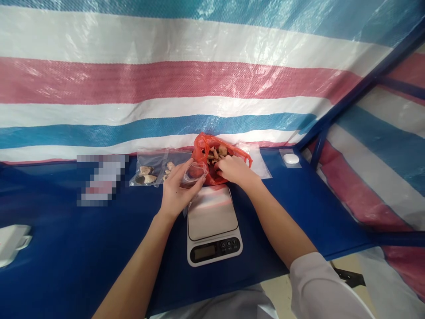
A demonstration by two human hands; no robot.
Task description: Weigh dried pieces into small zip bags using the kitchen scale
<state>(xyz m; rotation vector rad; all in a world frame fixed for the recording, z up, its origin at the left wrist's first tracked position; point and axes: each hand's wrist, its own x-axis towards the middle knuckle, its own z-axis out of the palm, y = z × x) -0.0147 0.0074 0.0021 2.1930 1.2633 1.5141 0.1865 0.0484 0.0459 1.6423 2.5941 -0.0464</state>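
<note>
My left hand (pixel 179 190) holds a small clear plastic bag (pixel 194 173) by its mouth, just above the back edge of a white digital kitchen scale (pixel 212 212). My right hand (pixel 232 170) reaches into the mouth of a red plastic bag (pixel 202 150), among light brown chunks (pixel 215 154) of something I cannot identify. Its fingertips are hidden by the chunks and the red plastic. To the left, clear zip bags (pixel 149 170) lie flat with similar pale and brown pieces (pixel 145 178) inside.
Everything stands on a dark blue table covering (pixel 83 239), backed by a striped red, white and blue tarp wall (pixel 166 88) on a blue frame (pixel 341 106). A white round item (pixel 291 158) lies at the right, a white object (pixel 11 243) at the far left, and a pixelated patch (pixel 101 179) beside the bags.
</note>
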